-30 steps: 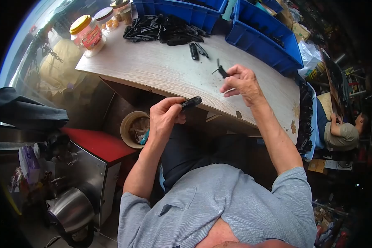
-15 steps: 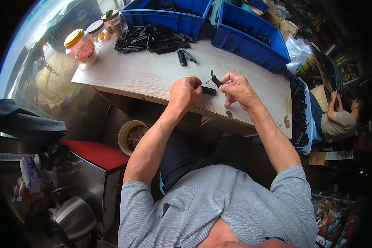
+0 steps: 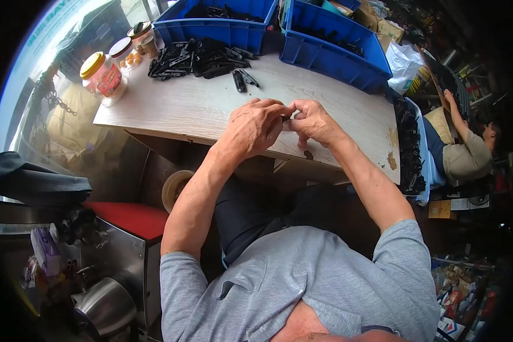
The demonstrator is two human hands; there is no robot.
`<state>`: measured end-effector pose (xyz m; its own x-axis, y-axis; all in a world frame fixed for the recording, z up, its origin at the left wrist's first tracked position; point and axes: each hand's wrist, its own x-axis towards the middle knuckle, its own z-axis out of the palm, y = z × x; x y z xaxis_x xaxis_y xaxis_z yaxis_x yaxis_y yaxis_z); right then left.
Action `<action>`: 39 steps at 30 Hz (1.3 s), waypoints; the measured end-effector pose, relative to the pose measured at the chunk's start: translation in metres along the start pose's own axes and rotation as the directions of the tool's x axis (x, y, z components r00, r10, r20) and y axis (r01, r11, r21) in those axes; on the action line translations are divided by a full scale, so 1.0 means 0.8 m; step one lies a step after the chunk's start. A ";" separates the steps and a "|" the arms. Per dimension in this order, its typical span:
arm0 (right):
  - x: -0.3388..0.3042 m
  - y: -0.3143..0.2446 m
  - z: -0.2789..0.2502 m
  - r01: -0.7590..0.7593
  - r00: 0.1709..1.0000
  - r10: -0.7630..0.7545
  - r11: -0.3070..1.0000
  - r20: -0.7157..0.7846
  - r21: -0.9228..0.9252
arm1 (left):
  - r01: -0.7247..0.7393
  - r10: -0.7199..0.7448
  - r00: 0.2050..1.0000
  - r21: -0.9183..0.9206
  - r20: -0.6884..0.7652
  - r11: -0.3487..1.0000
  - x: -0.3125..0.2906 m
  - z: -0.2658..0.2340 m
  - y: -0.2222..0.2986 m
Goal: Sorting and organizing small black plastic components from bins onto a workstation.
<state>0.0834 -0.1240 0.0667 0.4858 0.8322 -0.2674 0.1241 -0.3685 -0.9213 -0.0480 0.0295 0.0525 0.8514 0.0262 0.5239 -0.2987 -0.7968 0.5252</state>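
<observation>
Over the front edge of the pale wooden table, my two hands meet fingertip to fingertip. My left hand is closed around a slim black part, of which only a dark end shows. My right hand pinches at that same end; the small black piece in its fingers is almost wholly covered. Beyond them, a thick black part and a thinner black part lie side by side. A heap of long black parts spreads behind these.
Two blue crates with black parts stand along the back. Lidded jars occupy the left corner. At the right end is a light-blue bin beside black parts, with a seated person beyond. A bucket sits below.
My right hand has moved in to meet the left, bringing its small black piece against the black part. My left hand has turned over that part, hiding most of it. The view has shifted slightly.
</observation>
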 end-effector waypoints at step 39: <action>0.006 0.004 0.017 -0.252 0.951 0.259 0.966 -0.170 0.062 | 0.061 -0.041 0.989 -0.143 0.140 0.988 -0.006 0.017 -0.066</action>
<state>0.0741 -0.1156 0.0589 0.6410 0.6253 -0.4450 -0.0562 -0.5400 -0.8398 -0.0306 0.0634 0.0127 0.9150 -0.0261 0.4026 -0.3046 -0.6990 0.6470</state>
